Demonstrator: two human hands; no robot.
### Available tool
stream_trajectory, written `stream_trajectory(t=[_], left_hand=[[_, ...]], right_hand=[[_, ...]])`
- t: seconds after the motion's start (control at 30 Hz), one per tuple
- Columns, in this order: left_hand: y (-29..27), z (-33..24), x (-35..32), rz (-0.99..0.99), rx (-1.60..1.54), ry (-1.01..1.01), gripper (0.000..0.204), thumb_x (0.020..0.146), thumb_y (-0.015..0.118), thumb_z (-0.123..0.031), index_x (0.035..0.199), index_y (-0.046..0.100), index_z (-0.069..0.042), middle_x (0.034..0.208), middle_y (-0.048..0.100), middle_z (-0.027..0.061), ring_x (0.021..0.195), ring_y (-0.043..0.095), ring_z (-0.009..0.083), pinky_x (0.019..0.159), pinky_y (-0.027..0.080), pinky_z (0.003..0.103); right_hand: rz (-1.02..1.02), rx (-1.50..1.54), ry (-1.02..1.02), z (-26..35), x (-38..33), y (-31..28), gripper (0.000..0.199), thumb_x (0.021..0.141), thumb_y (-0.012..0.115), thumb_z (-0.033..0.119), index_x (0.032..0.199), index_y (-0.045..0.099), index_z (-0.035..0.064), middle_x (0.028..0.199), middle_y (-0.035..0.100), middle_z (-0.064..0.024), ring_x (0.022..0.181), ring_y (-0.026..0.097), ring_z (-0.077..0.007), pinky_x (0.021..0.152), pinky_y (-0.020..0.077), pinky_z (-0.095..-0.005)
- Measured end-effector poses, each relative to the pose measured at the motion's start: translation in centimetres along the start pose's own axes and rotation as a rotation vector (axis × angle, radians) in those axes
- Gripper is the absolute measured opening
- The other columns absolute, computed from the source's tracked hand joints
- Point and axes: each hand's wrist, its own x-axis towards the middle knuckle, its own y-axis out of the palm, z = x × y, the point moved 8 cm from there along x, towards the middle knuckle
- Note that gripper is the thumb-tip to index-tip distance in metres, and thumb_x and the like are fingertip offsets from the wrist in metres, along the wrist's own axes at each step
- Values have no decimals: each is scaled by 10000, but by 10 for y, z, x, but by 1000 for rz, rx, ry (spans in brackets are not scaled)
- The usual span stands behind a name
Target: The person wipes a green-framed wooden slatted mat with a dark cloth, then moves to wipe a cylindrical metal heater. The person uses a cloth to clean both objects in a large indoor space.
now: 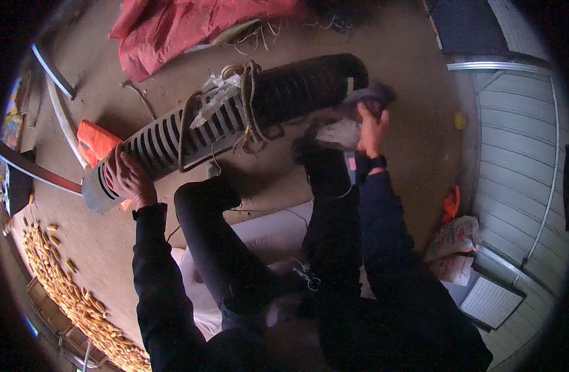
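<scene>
A long dark cylinder with rows of slots (160,146) lies slantwise before me, its pale end at the left and its darker end at the far right. My left hand (128,177) is wrapped over the left end. Rope (249,102) and torn whitish plastic (215,102) are bound round its middle. At the right end my right hand (371,131) grips a greyish rag (340,133), smeared by motion. The rag is close against that end; whether it touches cannot be made out.
Red sheeting (173,37) lies at the back. An orange piece (98,142) sits behind the cylinder's left end. Corn cobs (80,304) are heaped at the lower left. Printed sacks (455,245) and a pale ribbed wall (514,149) stand at the right.
</scene>
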Motion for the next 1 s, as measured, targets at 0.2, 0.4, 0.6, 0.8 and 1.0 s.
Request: stream_trajectory(t=[0.2, 0.4, 0.6, 0.8, 1.0], left_hand=[[0, -9, 4, -7, -27, 5, 360, 975, 414, -280, 1096, 698, -95, 1124, 661, 100, 1061, 588, 312, 979, 404, 423], [-2, 1, 1, -34, 7, 205, 399, 976, 415, -338, 1119, 667, -64, 1136, 646, 169, 1062, 565, 355, 977, 402, 445], [-3, -3, 4, 3, 6, 7, 385, 991, 386, -312, 1102, 688, -99, 1129, 657, 110, 1073, 571, 322, 984, 387, 429], [-1, 5, -2, -16, 13, 17, 398, 994, 373, -321, 1090, 692, -102, 1133, 656, 88, 1079, 573, 306, 996, 381, 420], [1, 0, 2, 0, 23, 39, 381, 990, 388, -314, 1099, 684, -100, 1139, 656, 77, 1100, 567, 295, 1002, 380, 414]], right_hand=[[242, 161, 72, -27, -45, 36, 426, 808, 742, 110, 1181, 561, 13, 1081, 630, -65, 943, 592, -189, 845, 488, -353], [290, 278, 95, -3, -65, 46, 511, 794, 731, 90, 1258, 518, 51, 1170, 593, -75, 1005, 585, -218, 859, 491, -360], [135, 237, 255, -16, -70, 44, 529, 806, 746, 134, 1248, 477, 25, 1168, 583, -103, 1067, 560, -236, 913, 469, -388], [523, 363, 81, -4, -154, 106, 407, 790, 767, 148, 1150, 609, 45, 1019, 653, -49, 902, 612, -174, 826, 498, -318], [230, 225, 100, -8, -102, 64, 310, 806, 739, 56, 1062, 567, 23, 1001, 636, -56, 841, 606, -179, 763, 510, -320]])
